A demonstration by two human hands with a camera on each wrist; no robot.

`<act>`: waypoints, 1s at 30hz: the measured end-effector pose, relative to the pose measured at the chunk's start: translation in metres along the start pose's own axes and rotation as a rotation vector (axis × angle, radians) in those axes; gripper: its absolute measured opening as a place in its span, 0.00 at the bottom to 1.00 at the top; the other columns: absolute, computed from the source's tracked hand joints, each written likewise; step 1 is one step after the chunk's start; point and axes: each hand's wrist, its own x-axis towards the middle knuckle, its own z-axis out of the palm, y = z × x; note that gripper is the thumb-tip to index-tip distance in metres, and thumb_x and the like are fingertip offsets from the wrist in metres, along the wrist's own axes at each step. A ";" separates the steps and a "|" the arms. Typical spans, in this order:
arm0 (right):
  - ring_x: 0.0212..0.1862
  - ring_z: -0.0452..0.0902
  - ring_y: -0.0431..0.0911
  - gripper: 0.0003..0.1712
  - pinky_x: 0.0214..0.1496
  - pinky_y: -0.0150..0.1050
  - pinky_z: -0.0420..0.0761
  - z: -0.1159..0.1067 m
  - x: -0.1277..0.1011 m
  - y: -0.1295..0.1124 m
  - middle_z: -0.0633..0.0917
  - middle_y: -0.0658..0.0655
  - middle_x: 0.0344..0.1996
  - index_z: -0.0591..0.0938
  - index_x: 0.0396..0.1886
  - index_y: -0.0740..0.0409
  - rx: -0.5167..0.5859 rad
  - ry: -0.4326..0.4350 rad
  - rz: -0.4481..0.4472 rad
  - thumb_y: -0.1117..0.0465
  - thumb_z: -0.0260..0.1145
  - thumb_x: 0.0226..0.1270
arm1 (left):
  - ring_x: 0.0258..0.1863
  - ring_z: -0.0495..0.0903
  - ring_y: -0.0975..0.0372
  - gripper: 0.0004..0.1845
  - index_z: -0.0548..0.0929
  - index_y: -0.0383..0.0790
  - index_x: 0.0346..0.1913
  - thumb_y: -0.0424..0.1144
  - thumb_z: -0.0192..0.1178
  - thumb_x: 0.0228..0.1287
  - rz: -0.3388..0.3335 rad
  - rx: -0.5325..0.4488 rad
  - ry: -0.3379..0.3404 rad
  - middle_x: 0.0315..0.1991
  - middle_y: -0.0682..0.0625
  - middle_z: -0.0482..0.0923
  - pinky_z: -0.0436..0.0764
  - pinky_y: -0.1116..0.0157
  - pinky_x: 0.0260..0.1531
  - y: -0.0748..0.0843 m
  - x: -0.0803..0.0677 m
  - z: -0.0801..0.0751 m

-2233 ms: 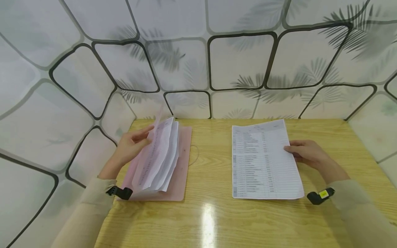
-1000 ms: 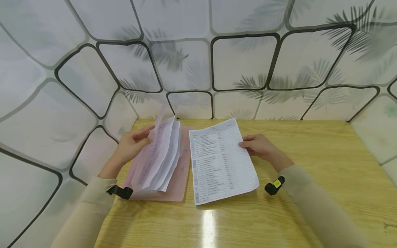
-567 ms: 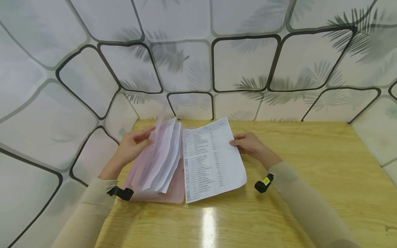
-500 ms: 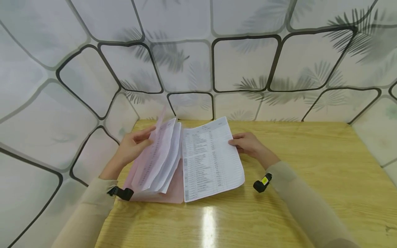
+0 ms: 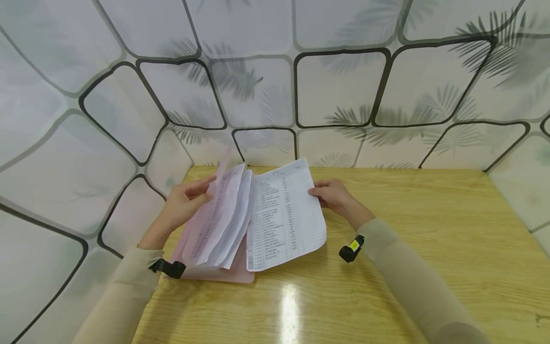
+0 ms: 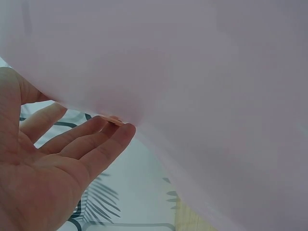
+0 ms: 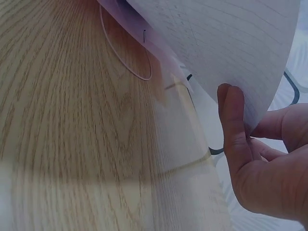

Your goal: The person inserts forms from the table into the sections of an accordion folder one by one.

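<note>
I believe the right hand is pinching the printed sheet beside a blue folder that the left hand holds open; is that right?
Not quite: the folder is pink, as the head view shows. The right hand does pinch the printed sheet, and the left hand holds the folder open.

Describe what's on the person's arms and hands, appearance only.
Both arms are in long, light beige sleeves, left sleeve and right sleeve, reaching the wrists. The left hand and right hand are bare: no gloves, and no rings visible. Each wrist carries a small black device: the left wrist device is plain black, the right wrist device has a yellow marking. No cables visible.
</note>
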 end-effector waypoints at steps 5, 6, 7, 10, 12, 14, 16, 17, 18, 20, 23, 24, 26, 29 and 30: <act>0.33 0.84 0.37 0.31 0.37 0.31 0.84 -0.003 0.003 -0.002 0.86 0.56 0.43 0.70 0.74 0.75 0.021 0.020 0.009 0.67 0.63 0.76 | 0.63 0.81 0.41 0.26 0.79 0.35 0.71 0.29 0.60 0.71 -0.009 0.011 -0.006 0.66 0.32 0.79 0.77 0.82 0.48 0.001 -0.001 -0.001; 0.33 0.84 0.36 0.32 0.37 0.30 0.84 -0.005 0.003 -0.003 0.86 0.56 0.43 0.70 0.75 0.75 0.027 0.026 0.009 0.67 0.63 0.76 | 0.63 0.81 0.41 0.26 0.79 0.35 0.71 0.29 0.60 0.71 -0.011 0.013 -0.007 0.67 0.32 0.79 0.77 0.82 0.47 0.002 -0.001 -0.001; 0.32 0.83 0.36 0.32 0.37 0.30 0.84 -0.006 0.003 -0.004 0.86 0.56 0.43 0.69 0.75 0.75 0.032 0.031 0.010 0.67 0.63 0.76 | 0.64 0.81 0.41 0.26 0.79 0.35 0.71 0.29 0.60 0.71 -0.012 0.014 -0.007 0.67 0.32 0.79 0.77 0.82 0.47 0.002 -0.001 -0.001; 0.33 0.84 0.36 0.32 0.37 0.30 0.84 -0.009 0.005 -0.003 0.86 0.57 0.44 0.69 0.75 0.74 0.041 0.043 0.018 0.67 0.63 0.76 | 0.64 0.81 0.42 0.26 0.79 0.36 0.71 0.29 0.60 0.71 -0.017 0.018 -0.005 0.67 0.33 0.79 0.77 0.82 0.47 0.003 -0.002 -0.002; 0.32 0.84 0.36 0.31 0.36 0.30 0.84 -0.008 0.006 -0.002 0.87 0.55 0.41 0.70 0.75 0.74 0.048 0.036 0.016 0.67 0.63 0.76 | 0.64 0.81 0.42 0.26 0.79 0.36 0.71 0.29 0.60 0.71 -0.017 0.020 -0.002 0.67 0.33 0.79 0.77 0.82 0.47 0.003 -0.002 -0.002; 0.32 0.84 0.37 0.30 0.36 0.31 0.85 -0.004 0.006 0.001 0.87 0.53 0.37 0.71 0.73 0.75 0.053 0.025 0.014 0.68 0.63 0.76 | 0.63 0.81 0.42 0.26 0.80 0.36 0.71 0.29 0.60 0.71 -0.014 0.023 0.003 0.67 0.33 0.79 0.77 0.82 0.47 0.002 -0.002 -0.002; 0.32 0.85 0.38 0.29 0.36 0.31 0.85 0.001 0.006 0.004 0.87 0.51 0.34 0.71 0.72 0.76 0.057 0.006 0.009 0.69 0.62 0.76 | 0.63 0.81 0.41 0.26 0.80 0.36 0.71 0.29 0.60 0.70 -0.013 0.021 0.005 0.67 0.32 0.79 0.77 0.82 0.47 0.001 -0.001 -0.001; 0.32 0.85 0.38 0.28 0.36 0.31 0.85 0.004 0.006 0.006 0.87 0.50 0.33 0.71 0.72 0.76 0.063 0.000 0.013 0.69 0.62 0.76 | 0.63 0.82 0.41 0.26 0.80 0.36 0.71 0.28 0.61 0.70 -0.010 0.021 0.006 0.66 0.32 0.79 0.77 0.82 0.47 0.000 -0.001 -0.001; 0.33 0.85 0.38 0.28 0.36 0.31 0.85 0.007 0.006 0.008 0.87 0.51 0.34 0.72 0.71 0.76 0.068 -0.007 0.018 0.69 0.62 0.76 | 0.63 0.81 0.41 0.26 0.80 0.36 0.71 0.28 0.61 0.70 -0.010 0.022 0.007 0.66 0.32 0.79 0.76 0.82 0.47 0.000 -0.001 -0.001; 0.34 0.85 0.38 0.28 0.37 0.32 0.86 0.014 0.005 0.010 0.87 0.52 0.36 0.72 0.71 0.76 0.066 -0.018 0.027 0.69 0.62 0.76 | 0.63 0.82 0.41 0.26 0.80 0.35 0.70 0.28 0.61 0.70 -0.011 0.024 0.008 0.66 0.32 0.79 0.76 0.82 0.47 0.000 0.000 0.000; 0.35 0.85 0.39 0.28 0.38 0.32 0.86 0.025 0.005 0.013 0.87 0.53 0.38 0.72 0.71 0.75 0.078 -0.030 0.040 0.70 0.63 0.75 | 0.63 0.81 0.41 0.26 0.80 0.36 0.70 0.29 0.61 0.70 -0.016 0.031 0.011 0.67 0.32 0.78 0.76 0.82 0.46 0.000 0.000 0.000; 0.35 0.85 0.39 0.27 0.38 0.32 0.86 0.028 0.005 0.014 0.87 0.54 0.38 0.73 0.71 0.75 0.074 -0.033 0.041 0.70 0.63 0.75 | 0.63 0.81 0.41 0.26 0.80 0.36 0.70 0.29 0.61 0.70 -0.019 0.033 0.012 0.67 0.31 0.78 0.76 0.82 0.46 0.001 0.000 0.000; 0.35 0.85 0.39 0.27 0.37 0.32 0.86 0.035 0.004 0.014 0.87 0.54 0.38 0.73 0.70 0.75 0.084 -0.039 0.049 0.70 0.63 0.75 | 0.63 0.81 0.41 0.26 0.80 0.36 0.71 0.29 0.61 0.70 -0.024 0.037 0.012 0.67 0.31 0.78 0.76 0.82 0.46 0.001 0.000 0.001; 0.35 0.85 0.40 0.27 0.37 0.32 0.85 0.045 0.002 0.015 0.87 0.54 0.37 0.74 0.70 0.75 0.091 -0.049 0.054 0.71 0.64 0.74 | 0.64 0.81 0.42 0.26 0.80 0.37 0.71 0.30 0.61 0.71 -0.033 0.044 0.011 0.67 0.32 0.78 0.76 0.82 0.46 0.002 0.001 0.001; 0.35 0.85 0.40 0.27 0.36 0.32 0.86 0.049 0.002 0.015 0.87 0.55 0.36 0.74 0.70 0.75 0.097 -0.054 0.054 0.71 0.64 0.74 | 0.64 0.81 0.42 0.26 0.80 0.38 0.71 0.30 0.61 0.71 -0.034 0.045 0.010 0.67 0.32 0.78 0.76 0.82 0.46 0.002 0.001 0.002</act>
